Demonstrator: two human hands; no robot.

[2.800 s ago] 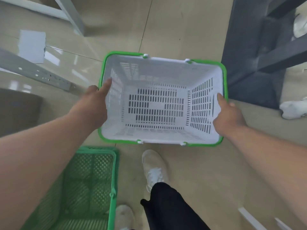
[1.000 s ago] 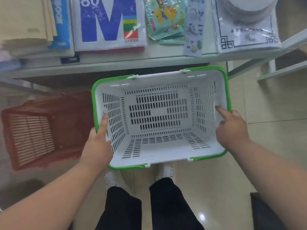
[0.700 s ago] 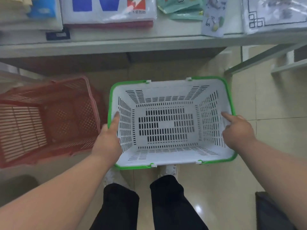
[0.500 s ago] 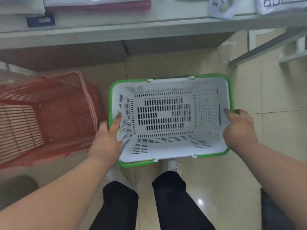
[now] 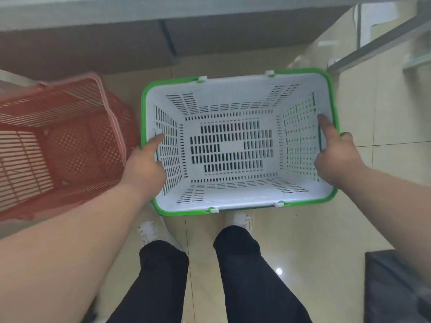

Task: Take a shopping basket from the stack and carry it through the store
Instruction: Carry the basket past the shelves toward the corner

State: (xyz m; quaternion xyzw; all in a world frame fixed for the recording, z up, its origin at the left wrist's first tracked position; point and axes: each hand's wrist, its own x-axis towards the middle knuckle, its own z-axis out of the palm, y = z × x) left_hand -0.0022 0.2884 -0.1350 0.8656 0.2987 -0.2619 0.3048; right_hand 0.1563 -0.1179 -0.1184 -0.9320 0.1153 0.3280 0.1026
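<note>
I hold a white slotted shopping basket [image 5: 231, 148] with a green rim in front of me, above my feet, and it is empty. My left hand [image 5: 144, 169] grips its left short side, thumb inside against the wall. My right hand [image 5: 335, 157] grips the right short side the same way, thumb pressed on the inner wall. The basket's handles are folded down along the long rims.
A red basket [image 5: 58, 145] sits on the floor just left of the white one, close to my left hand. A grey shelf edge [image 5: 186, 10] runs across the top with a dark gap below. A metal shelf leg [image 5: 377, 43] slants at upper right; a dark object [image 5: 401, 287] at lower right.
The view has tilted down, so the shelf goods have left the frame. The white basket sits lower and beside the red basket, still gripped at both ends.
</note>
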